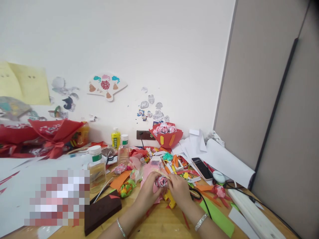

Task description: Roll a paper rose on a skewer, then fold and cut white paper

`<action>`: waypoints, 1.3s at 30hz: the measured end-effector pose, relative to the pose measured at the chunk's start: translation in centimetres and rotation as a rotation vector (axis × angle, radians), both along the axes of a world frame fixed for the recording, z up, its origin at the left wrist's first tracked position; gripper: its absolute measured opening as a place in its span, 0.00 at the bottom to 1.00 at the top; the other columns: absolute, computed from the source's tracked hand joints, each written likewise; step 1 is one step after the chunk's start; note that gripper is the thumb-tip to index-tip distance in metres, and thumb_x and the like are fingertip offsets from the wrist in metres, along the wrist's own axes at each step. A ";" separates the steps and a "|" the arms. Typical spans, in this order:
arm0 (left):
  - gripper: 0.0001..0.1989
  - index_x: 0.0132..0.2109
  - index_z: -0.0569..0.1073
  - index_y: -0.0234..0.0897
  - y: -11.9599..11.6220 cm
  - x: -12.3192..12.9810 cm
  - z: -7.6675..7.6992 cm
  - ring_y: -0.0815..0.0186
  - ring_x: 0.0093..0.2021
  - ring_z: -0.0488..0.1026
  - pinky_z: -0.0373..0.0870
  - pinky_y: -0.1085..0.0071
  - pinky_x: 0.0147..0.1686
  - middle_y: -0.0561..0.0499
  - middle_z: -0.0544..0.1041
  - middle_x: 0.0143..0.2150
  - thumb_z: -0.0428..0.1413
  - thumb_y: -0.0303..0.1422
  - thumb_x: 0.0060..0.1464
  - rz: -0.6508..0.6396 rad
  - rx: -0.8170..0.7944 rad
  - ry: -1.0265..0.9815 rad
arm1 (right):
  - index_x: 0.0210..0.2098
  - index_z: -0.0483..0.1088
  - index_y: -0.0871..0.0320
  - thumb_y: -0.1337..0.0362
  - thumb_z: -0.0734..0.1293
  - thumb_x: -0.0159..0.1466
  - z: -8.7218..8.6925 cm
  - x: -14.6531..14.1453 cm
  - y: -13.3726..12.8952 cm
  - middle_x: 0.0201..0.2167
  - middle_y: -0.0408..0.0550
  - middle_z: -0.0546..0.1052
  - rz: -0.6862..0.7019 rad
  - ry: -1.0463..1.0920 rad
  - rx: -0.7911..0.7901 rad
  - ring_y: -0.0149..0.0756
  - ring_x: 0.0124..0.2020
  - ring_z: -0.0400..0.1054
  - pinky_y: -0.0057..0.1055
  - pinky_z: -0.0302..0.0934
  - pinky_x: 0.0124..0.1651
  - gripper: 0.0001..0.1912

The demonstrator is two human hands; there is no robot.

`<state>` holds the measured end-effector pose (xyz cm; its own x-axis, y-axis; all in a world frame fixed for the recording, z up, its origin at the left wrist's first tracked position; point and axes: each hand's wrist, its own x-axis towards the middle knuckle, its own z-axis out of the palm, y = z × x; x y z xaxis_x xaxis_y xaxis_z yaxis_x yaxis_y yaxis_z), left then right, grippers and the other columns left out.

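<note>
A pink and white paper flower [161,181] is held between my two hands over the front of the wooden table. My left hand [149,190] curls round the flower's left side, thumb near its lower edge. The fingers of my right hand [178,188] pinch at the flower's upper right edge; a pale thin strip shows by the fingertips. Just below lies a yellow object [170,199], partly covered by my right hand. Beneath and behind the flower is a sheet of pink paper [149,171]. Scissors with black handles [195,193] lie beside my right wrist.
Several paper scraps cover the middle. Clear bottles [97,169] and a dark brown block [103,210] stand left. A red-wrapped bouquet [166,136] is at the back. A phone [202,168], white mouse [218,177], green paper [218,215] and long white bar [254,212] lie right.
</note>
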<state>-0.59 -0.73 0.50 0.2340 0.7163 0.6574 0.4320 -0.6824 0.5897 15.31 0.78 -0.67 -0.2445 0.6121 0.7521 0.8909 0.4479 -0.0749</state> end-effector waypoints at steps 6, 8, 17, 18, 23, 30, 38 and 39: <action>0.12 0.44 0.68 0.38 0.0 -0.1 0.2 0.59 0.44 0.69 0.67 0.63 0.44 0.46 0.73 0.42 0.53 0.28 0.49 -0.015 -0.019 0.028 | 0.29 0.68 0.58 0.71 0.58 0.63 0.0 -0.1 -0.1 0.23 0.46 0.74 0.005 -0.015 0.003 0.34 0.24 0.67 0.28 0.47 0.27 0.10; 0.12 0.44 0.67 0.38 0.0 -0.1 0.2 0.59 0.44 0.69 0.67 0.63 0.44 0.46 0.72 0.42 0.53 0.28 0.49 -0.015 -0.026 0.032 | 0.28 0.68 0.57 0.70 0.58 0.63 0.0 -0.1 -0.1 0.22 0.45 0.74 -0.001 -0.021 0.002 0.34 0.24 0.67 0.28 0.47 0.27 0.10; 0.11 0.43 0.66 0.38 -0.2 0.0 0.5 0.60 0.42 0.68 0.66 0.62 0.43 0.47 0.71 0.41 0.53 0.28 0.51 -0.028 -0.045 0.044 | 0.27 0.68 0.58 0.70 0.59 0.62 0.3 -0.1 -0.2 0.22 0.44 0.74 -0.004 -0.016 -0.020 0.34 0.24 0.67 0.28 0.46 0.27 0.10; 0.11 0.43 0.65 0.39 -0.2 0.0 0.6 0.60 0.42 0.68 0.66 0.62 0.44 0.47 0.71 0.41 0.53 0.28 0.51 -0.023 -0.044 0.045 | 0.27 0.68 0.58 0.70 0.59 0.62 0.4 -0.1 -0.2 0.22 0.44 0.74 -0.003 -0.008 -0.026 0.33 0.24 0.67 0.28 0.46 0.27 0.09; 0.12 0.44 0.66 0.39 -0.1 -0.1 0.5 0.60 0.44 0.68 0.66 0.62 0.45 0.46 0.71 0.42 0.53 0.28 0.51 -0.017 -0.043 0.054 | 0.34 0.70 0.57 0.70 0.59 0.61 0.6 -0.1 -0.4 0.25 0.44 0.76 0.021 0.038 -0.066 0.34 0.26 0.68 0.27 0.48 0.28 0.08; 0.12 0.44 0.67 0.38 0.2 -0.1 0.2 0.59 0.44 0.69 0.67 0.63 0.44 0.46 0.72 0.42 0.53 0.29 0.50 0.003 -0.022 0.054 | 0.30 0.69 0.58 0.69 0.61 0.61 0.1 -0.3 0.0 0.23 0.44 0.75 -0.009 0.027 -0.048 0.34 0.25 0.68 0.28 0.48 0.27 0.06; 0.13 0.45 0.67 0.39 0.2 -0.2 0.2 0.59 0.45 0.69 0.67 0.62 0.46 0.46 0.72 0.43 0.53 0.28 0.50 -0.003 -0.022 0.056 | 0.30 0.69 0.58 0.68 0.62 0.62 -0.1 -0.3 0.1 0.24 0.45 0.75 -0.059 0.012 -0.069 0.36 0.25 0.69 0.28 0.48 0.26 0.06; 0.12 0.44 0.67 0.38 0.2 -0.2 0.2 0.59 0.44 0.69 0.67 0.62 0.45 0.46 0.72 0.43 0.53 0.29 0.50 -0.003 -0.027 0.060 | 0.31 0.69 0.58 0.68 0.61 0.62 0.0 -0.3 0.1 0.24 0.46 0.76 -0.061 0.007 -0.074 0.36 0.25 0.69 0.28 0.48 0.26 0.06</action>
<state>-0.80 -0.57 0.73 0.2752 0.7326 0.6225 0.4651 -0.6682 0.5807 15.00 0.90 -0.70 -0.2004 0.6793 0.7060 0.9157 0.3861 -0.1115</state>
